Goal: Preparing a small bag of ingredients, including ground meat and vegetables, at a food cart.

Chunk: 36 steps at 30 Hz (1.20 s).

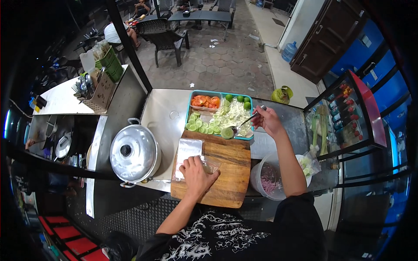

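My right hand (266,121) grips a metal spoon (247,120), its bowl low over the shredded cabbage (236,112). A large cucumber slice (227,132) lies at the spoon's tip, by the near rim of a turquoise tray (187,112). Cucumber slices (202,126), whole green limes (247,105) and a clear box of cut tomatoes (205,101) share that tray. On the wooden cutting board (228,187), my left hand (198,176) has a clear plastic bag (212,165) at its fingers and thumb. Flat plastic bags (190,147) lie beneath and beyond it.
A lidded aluminium pot (134,153) stands left of the board. To the right is a clear tub (261,182) with chopped reddish-purple pieces. A glass display case (346,114) borders the right side. Cutlery fills a box (101,91) on the left ledge. Seated people are beyond the counter.
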{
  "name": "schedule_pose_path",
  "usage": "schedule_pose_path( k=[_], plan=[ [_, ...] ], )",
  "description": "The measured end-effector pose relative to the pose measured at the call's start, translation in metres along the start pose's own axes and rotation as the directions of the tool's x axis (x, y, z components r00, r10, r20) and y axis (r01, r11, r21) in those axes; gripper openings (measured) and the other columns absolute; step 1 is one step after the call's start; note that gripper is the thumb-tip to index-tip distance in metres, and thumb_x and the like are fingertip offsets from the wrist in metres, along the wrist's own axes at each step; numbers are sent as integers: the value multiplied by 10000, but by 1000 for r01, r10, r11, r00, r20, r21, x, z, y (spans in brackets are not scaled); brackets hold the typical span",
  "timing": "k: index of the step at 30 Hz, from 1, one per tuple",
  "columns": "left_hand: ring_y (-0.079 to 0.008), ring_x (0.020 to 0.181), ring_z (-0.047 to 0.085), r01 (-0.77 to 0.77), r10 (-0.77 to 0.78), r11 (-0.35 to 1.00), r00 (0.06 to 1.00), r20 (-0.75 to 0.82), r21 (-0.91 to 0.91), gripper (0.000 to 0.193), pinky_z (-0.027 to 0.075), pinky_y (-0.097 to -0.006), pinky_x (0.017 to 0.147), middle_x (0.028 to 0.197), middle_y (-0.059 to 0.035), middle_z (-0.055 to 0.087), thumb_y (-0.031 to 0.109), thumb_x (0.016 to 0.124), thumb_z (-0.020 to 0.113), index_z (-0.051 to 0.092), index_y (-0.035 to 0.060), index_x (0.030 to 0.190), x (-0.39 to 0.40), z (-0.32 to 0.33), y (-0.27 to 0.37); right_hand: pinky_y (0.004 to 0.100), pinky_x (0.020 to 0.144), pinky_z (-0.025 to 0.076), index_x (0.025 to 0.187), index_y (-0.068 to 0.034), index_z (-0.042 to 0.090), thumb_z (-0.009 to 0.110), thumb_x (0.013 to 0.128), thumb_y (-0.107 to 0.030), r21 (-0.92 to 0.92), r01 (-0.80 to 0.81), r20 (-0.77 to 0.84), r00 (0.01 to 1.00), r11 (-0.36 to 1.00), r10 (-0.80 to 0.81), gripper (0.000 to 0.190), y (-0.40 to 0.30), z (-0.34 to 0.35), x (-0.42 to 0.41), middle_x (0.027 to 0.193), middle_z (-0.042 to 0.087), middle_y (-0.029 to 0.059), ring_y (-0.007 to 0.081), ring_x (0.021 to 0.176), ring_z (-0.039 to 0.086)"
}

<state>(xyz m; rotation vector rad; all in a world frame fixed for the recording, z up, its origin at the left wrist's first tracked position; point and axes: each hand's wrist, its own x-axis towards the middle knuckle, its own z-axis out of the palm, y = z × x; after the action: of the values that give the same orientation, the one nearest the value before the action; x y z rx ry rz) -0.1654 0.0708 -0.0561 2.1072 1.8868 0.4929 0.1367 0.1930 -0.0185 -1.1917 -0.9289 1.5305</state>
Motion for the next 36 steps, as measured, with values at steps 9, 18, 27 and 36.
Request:
schedule_pose_path(
  k=[9, 18, 27, 36],
  plan=[
    [-301, 962, 509, -268, 260, 936, 963, -68, -229, 646, 332, -438, 887, 1001, -165, 585, 327, 647, 698, 518, 0, 1175, -17, 15, 15, 306, 527, 532, 888, -16, 596, 495, 985, -287, -33, -13, 60, 998, 999, 15, 305, 27, 1, -56, 723, 661, 115, 188, 597, 650],
    [-367, 945, 613, -157, 213, 827, 976, 41, -540, 742, 491, -421, 826, 1058, -219, 614, 329, 646, 783, 479, -24, 1223, -23, 9, 28, 284, 516, 538, 904, 12, 587, 488, 992, -246, -185, -13, 73, 997, 983, 27, 290, 47, 33, -87, 708, 647, 123, 181, 575, 645],
    [-65, 587, 496, 598, 154, 460, 674, 722, -656, 205, 381, -220, 491, 789, -14, 641, 217, 834, 662, 692, 34, 921, 21, 12, 5, 267, 524, 535, 870, 36, 596, 533, 957, -235, -483, 75, 240, 970, 872, 49, 291, 27, 78, -67, 712, 659, 115, 162, 602, 661],
    [-66, 624, 552, 635, 185, 478, 602, 777, -607, 285, 449, -215, 545, 817, -27, 653, 231, 908, 610, 652, -11, 1053, 32, 14, -14, 255, 520, 531, 869, 15, 603, 541, 964, -270, -492, 177, 305, 952, 853, -22, 307, 4, 64, -60, 704, 665, 102, 137, 602, 657]
  ],
)
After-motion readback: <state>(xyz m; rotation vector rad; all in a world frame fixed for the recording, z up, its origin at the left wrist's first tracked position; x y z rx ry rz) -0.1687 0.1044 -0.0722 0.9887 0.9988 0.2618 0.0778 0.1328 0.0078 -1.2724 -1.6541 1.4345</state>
